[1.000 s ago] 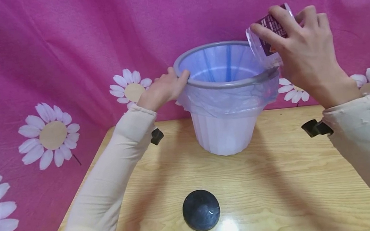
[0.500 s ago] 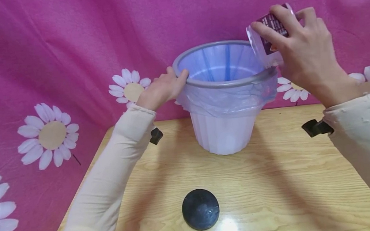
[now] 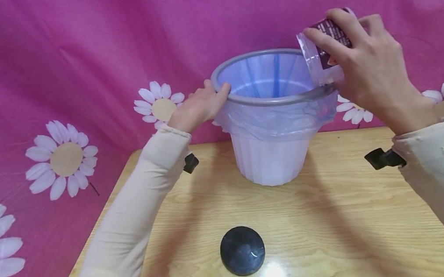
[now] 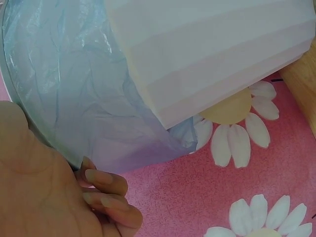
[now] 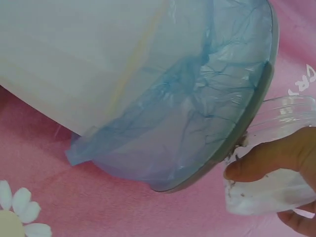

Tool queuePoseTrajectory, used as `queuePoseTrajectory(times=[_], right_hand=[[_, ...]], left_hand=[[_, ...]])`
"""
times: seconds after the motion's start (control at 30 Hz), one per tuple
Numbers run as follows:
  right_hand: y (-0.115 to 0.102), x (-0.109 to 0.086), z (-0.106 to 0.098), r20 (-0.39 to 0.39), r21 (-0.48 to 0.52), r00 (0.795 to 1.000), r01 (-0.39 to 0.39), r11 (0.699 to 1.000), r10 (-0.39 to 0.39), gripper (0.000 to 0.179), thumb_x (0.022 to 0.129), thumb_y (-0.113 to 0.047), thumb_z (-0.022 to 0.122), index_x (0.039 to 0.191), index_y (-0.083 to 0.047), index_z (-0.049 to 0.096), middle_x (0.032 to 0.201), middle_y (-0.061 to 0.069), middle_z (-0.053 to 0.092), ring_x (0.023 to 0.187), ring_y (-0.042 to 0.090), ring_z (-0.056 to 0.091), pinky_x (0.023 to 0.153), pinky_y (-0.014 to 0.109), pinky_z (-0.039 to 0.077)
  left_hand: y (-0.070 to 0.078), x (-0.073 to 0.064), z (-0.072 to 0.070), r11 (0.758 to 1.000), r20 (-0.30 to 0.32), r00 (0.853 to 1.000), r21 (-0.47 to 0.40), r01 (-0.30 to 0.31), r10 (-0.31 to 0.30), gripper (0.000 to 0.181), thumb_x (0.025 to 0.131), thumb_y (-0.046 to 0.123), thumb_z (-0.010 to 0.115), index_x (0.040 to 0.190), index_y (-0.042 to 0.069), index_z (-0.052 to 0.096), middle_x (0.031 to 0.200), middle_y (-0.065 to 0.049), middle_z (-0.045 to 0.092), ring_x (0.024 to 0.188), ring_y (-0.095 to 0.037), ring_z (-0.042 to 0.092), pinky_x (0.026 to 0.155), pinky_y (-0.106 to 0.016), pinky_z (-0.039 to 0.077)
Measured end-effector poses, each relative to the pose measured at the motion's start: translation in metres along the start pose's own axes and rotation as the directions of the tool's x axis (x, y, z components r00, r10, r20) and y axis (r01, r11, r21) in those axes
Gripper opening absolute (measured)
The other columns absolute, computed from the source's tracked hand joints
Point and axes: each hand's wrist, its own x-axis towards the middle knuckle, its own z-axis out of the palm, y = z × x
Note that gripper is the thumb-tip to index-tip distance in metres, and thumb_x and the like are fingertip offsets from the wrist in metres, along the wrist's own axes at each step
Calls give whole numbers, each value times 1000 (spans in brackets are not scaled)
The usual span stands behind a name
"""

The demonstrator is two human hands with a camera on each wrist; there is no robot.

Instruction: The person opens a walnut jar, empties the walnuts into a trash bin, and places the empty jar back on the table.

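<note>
A white waste bin [image 3: 272,158] with a thin bluish liner bag [image 3: 272,118] folded over its grey rim stands at the back of the table. My left hand [image 3: 200,105] grips the rim on the left; in the left wrist view its fingers [image 4: 106,182] curl beside the liner. With my right hand [image 3: 374,61] I hold a clear plastic jar [image 3: 320,61] with a dark printed label. The jar tilts mouth-down over the bin's right rim. Small dark bits cling inside it near my thumb in the right wrist view, where the jar [image 5: 269,195] is partly cut off.
A round black lid [image 3: 242,251] lies on the wooden table [image 3: 314,236] toward the front. Behind and at the left hangs a pink cloth [image 3: 91,44] printed with white daisies, close behind the bin.
The jar and my right hand have dipped slightly at the rim, and the jar's mouth sits a little lower. My left hand keeps its grip on the bin.
</note>
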Motion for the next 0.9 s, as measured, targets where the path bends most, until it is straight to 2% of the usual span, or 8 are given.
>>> queuePoseTrajectory(times=[0.17,0.3,0.4,0.5,0.57,0.7,0.87,0.9], right_hand=[[4,-9,1,-25,10,998,-57,998,57,92,62,6,73,142,-28,45,146,13,37,106,51,43,61,72,43],[7,-14,-1,-15,62,982,-187,980,189,98,58,3,77,143,-29,42,148,10,35,111,49,43,63,75,41],[8,-17,-2,3,161,954,-298,941,301,100,56,0,81,143,-30,42,148,7,35,120,44,43,74,75,40],[9,-19,-3,13,253,925,-371,893,381,101,56,-6,85,144,-29,42,146,8,37,127,37,41,87,73,37],[10,-20,-3,30,285,906,-413,865,423,102,56,-11,87,145,-29,40,145,10,38,128,36,42,94,70,36],[13,-22,-6,81,342,865,-490,802,495,108,55,-14,90,148,-26,36,145,13,37,129,35,41,105,59,34],[19,-27,-6,90,388,860,-495,778,503,112,53,-8,91,149,-21,36,142,16,40,130,31,37,110,48,30],[19,-29,-6,100,388,853,-507,769,512,112,53,-8,91,149,-23,35,142,15,40,130,30,37,110,45,30]], left_hand=[[2,2,3,1000,18,1000,-13,7,-7,77,95,57,18,148,1,15,134,-17,44,117,-31,46,98,-42,39],[3,2,4,1000,19,1000,-19,14,-14,78,96,57,18,149,1,14,135,-17,44,119,-31,46,98,-43,39],[3,3,3,1000,12,1000,-19,11,-11,77,95,57,18,148,1,16,134,-17,44,117,-31,46,98,-42,39],[2,3,3,1000,4,1000,-25,2,-2,76,95,57,18,146,0,19,129,-17,46,113,-30,47,96,-42,39],[2,2,3,1000,1,1000,-27,-2,2,75,95,57,18,144,0,21,126,-17,47,111,-30,48,95,-42,39],[1,2,3,1000,9,1000,-29,5,-5,77,95,56,17,148,0,16,132,-18,45,118,-31,45,99,-43,37],[0,2,2,1000,10,1000,-27,7,-6,78,95,56,17,150,1,13,137,-18,43,122,-32,44,101,-44,36],[0,2,2,1000,11,1000,-28,7,-7,78,95,57,17,150,1,13,137,-18,43,122,-32,44,101,-44,36]])
